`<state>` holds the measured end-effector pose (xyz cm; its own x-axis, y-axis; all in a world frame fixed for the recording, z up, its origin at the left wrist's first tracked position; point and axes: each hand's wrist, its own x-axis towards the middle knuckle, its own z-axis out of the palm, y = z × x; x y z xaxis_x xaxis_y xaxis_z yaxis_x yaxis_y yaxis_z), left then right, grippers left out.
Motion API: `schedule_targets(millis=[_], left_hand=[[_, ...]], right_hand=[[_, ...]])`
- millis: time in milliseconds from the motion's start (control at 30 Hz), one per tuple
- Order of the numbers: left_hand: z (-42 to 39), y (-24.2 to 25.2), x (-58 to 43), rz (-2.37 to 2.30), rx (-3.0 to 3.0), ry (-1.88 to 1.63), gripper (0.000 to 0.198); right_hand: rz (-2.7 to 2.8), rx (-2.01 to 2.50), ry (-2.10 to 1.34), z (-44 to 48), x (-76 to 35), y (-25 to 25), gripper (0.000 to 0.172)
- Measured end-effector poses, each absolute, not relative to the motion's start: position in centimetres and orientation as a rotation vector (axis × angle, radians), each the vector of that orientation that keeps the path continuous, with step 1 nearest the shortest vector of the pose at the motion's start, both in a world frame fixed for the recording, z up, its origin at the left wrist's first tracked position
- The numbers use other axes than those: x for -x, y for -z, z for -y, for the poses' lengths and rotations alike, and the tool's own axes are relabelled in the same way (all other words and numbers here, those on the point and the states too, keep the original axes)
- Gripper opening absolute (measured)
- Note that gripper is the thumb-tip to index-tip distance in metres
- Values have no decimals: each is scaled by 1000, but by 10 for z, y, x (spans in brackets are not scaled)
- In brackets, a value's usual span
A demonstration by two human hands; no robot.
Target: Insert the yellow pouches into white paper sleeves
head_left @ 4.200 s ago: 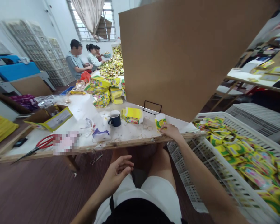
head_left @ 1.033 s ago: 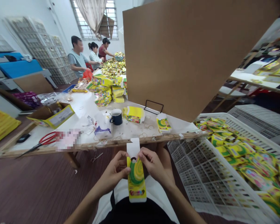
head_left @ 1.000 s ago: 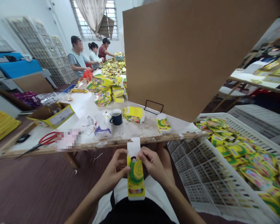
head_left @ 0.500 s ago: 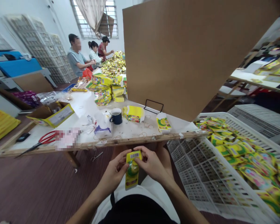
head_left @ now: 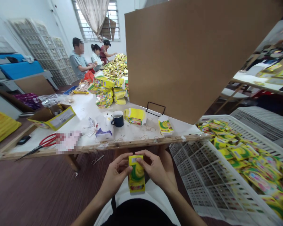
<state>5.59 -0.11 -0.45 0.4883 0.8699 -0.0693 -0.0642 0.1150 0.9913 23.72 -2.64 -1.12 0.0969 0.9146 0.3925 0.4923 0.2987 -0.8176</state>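
A small yellow and green carton (head_left: pixel 137 177) with a barcode near its top end lies between my hands, above my lap. My left hand (head_left: pixel 119 169) pinches its left edge, thumb on the front face. On the upper right, my right hand (head_left: pixel 152 164) grips the same carton, its thumb by the barcode. The fingers behind the carton are hidden. Just beyond my hands is the wooden table edge (head_left: pixel 122 145). To the right, a white plastic crate (head_left: pixel 198 179) holds many flattened yellow packets (head_left: pixel 252 157).
On the table are a dark mug (head_left: pixel 118 119), yellow boxes (head_left: pixel 135 116), red-handled scissors (head_left: pixel 46 141), a tissue pack (head_left: pixel 104 131) and an open carton (head_left: pixel 53 116). A large cardboard panel (head_left: pixel 184 59) stands upright. Several people work at the far pile (head_left: pixel 116 66).
The carton has turned so its front faces me more squarely and looks wider. Both hands keep hold of it and have shifted slightly. The view has tilted a little.
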Motion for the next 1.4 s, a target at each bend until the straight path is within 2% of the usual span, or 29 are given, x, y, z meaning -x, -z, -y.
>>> schedule_targets(millis=[100,167,200,267,400,567,667,1000,1233,1400], left_hand=[[2,2,-54,-857,-1281,-858,58],[-1,2,-52,-880,-1266,-878,61],[-3,3,-52,-886,-1254,-881,60],[-5,5,-53,-896,-1237,-871,56],[-4,6,-57,-911,-1244,-809,49],[-6,6,-51,-935,-1274,-827,44],[-8,9,-49,-936,-1265,-834,42],[-10,16,-51,-899,-1209,-739,38],[-12,19,-51,-877,-1146,-735,42],[-11,19,-54,-902,-1036,-711,41]], right_hand=[[1407,1442,-132,32,-286,-9,13],[1226,1541,101,34,-332,-24,23],[1154,1668,318,32,-353,-29,30],[1154,1820,518,20,-385,-30,39],[1534,2158,311,-35,-398,-2,36],[1658,2303,112,-89,-387,39,55],[1685,2355,43,-97,-390,49,46],[1665,2407,22,-101,-396,40,16],[1694,2215,77,-89,-396,40,24],[1567,1988,254,-53,-369,16,23]])
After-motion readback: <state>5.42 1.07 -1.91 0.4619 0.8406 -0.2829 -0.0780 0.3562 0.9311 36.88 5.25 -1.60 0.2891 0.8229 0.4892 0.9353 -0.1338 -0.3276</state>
